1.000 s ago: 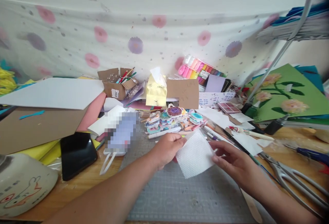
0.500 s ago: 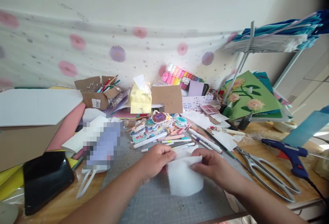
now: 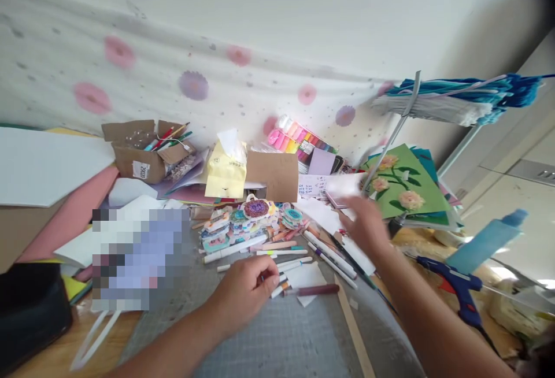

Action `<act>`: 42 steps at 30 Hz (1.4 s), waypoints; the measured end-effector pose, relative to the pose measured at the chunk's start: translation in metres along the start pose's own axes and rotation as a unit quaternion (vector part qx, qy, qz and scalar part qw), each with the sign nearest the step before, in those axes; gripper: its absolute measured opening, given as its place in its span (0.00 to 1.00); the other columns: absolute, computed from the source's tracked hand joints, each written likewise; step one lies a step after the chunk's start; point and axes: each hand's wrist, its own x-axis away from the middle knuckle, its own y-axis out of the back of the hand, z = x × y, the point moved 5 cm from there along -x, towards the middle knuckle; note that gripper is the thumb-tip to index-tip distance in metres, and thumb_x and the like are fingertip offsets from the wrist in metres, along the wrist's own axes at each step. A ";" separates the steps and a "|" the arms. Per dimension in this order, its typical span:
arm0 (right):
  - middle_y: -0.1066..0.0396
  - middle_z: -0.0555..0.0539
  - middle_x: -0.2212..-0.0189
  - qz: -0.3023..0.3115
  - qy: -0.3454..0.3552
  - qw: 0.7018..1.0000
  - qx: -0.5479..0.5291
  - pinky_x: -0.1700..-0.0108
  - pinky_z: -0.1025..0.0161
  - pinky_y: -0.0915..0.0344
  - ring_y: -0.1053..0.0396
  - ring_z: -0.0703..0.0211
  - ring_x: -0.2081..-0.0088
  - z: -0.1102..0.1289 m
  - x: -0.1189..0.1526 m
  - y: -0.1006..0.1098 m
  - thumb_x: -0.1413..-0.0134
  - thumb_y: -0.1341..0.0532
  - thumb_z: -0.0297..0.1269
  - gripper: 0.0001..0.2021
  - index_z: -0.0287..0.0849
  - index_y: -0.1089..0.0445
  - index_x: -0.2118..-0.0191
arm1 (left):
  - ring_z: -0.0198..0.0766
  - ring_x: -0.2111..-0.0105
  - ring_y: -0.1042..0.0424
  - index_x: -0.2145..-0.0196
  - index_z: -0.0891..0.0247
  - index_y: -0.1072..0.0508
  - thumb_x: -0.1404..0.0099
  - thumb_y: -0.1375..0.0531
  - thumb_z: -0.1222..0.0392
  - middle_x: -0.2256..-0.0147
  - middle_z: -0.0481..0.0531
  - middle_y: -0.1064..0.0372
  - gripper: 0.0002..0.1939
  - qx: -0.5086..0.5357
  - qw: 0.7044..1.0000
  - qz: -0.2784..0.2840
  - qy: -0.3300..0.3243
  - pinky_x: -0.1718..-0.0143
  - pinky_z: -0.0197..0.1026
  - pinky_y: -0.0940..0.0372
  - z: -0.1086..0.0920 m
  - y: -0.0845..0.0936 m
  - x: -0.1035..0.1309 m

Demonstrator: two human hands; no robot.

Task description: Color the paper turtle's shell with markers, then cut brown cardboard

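Note:
My left hand (image 3: 249,286) is over the grey cutting mat (image 3: 243,349), its fingers curled and pressed together. Whether something small is in them I cannot make out. Just right of its fingertips lie white markers (image 3: 280,290), a small white paper piece (image 3: 306,275) and a dark reddish-brown stick (image 3: 318,290). My right hand (image 3: 366,225) is stretched out toward the back right, smeared by motion, near a pinkish palette (image 3: 336,200) and the green card with flowers (image 3: 405,184). What it holds, if anything, is unclear.
Decorated cutouts (image 3: 255,216) and pens are heaped mid-table. Behind stand a yellow tissue pack (image 3: 225,173), brown cardboard (image 3: 273,173) and a pencil box (image 3: 139,161). A blue glue gun (image 3: 455,280) lies right; a wooden strip (image 3: 353,332) crosses the mat.
The white textured sheet held between both hands is no longer visible there. My right hand has moved up and away toward the back; my left has stayed low. The view has tilted and shifted.

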 end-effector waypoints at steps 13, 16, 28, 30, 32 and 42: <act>0.20 0.45 0.68 0.131 -0.082 0.985 -0.083 0.64 0.59 0.33 0.24 0.50 0.67 -0.001 0.008 -0.047 0.43 0.43 0.44 0.14 0.44 0.23 0.69 | 0.36 0.74 0.35 0.73 0.62 0.27 0.38 0.45 0.60 0.75 0.47 0.30 0.09 -0.073 0.995 0.061 -0.002 0.71 0.37 0.46 0.003 -0.007 0.002; 0.20 0.45 0.69 0.153 -0.079 0.981 -0.084 0.63 0.59 0.34 0.25 0.50 0.68 0.002 0.009 -0.048 0.43 0.44 0.44 0.14 0.44 0.24 0.68 | 0.36 0.73 0.34 0.73 0.62 0.27 0.39 0.46 0.61 0.74 0.47 0.29 0.09 -0.076 0.995 0.063 -0.003 0.71 0.37 0.45 0.003 -0.008 0.002; 0.26 0.46 0.60 0.224 -0.134 0.965 0.024 0.56 0.54 0.30 0.27 0.57 0.60 -0.047 0.003 -0.045 0.36 0.41 0.39 0.09 0.40 0.28 0.58 | 0.37 0.74 0.35 0.73 0.61 0.30 0.37 0.47 0.58 0.75 0.47 0.33 0.10 -0.095 0.991 0.093 -0.002 0.71 0.37 0.45 0.006 -0.010 0.000; 0.26 0.46 0.59 0.255 -0.129 0.958 0.038 0.56 0.54 0.29 0.27 0.56 0.60 -0.052 0.007 -0.045 0.36 0.41 0.39 0.09 0.39 0.28 0.58 | 0.37 0.74 0.35 0.72 0.61 0.30 0.37 0.47 0.58 0.76 0.47 0.33 0.10 -0.095 0.991 0.097 0.001 0.71 0.37 0.45 0.007 -0.010 -0.001; 0.26 0.46 0.58 0.282 -0.120 0.951 0.049 0.57 0.54 0.29 0.27 0.56 0.60 -0.053 0.010 -0.045 0.36 0.41 0.39 0.09 0.39 0.28 0.58 | 0.38 0.74 0.35 0.72 0.61 0.29 0.36 0.47 0.58 0.76 0.47 0.33 0.10 -0.104 0.990 0.099 0.003 0.71 0.37 0.45 0.009 -0.010 -0.002; 0.26 0.46 0.59 0.367 -0.094 0.924 0.048 0.60 0.56 0.28 0.27 0.58 0.62 -0.048 0.028 -0.045 0.37 0.40 0.38 0.09 0.39 0.29 0.56 | 0.39 0.75 0.37 0.74 0.60 0.32 0.36 0.49 0.52 0.78 0.46 0.35 0.14 -0.127 0.991 0.018 0.046 0.73 0.38 0.46 0.022 0.010 -0.011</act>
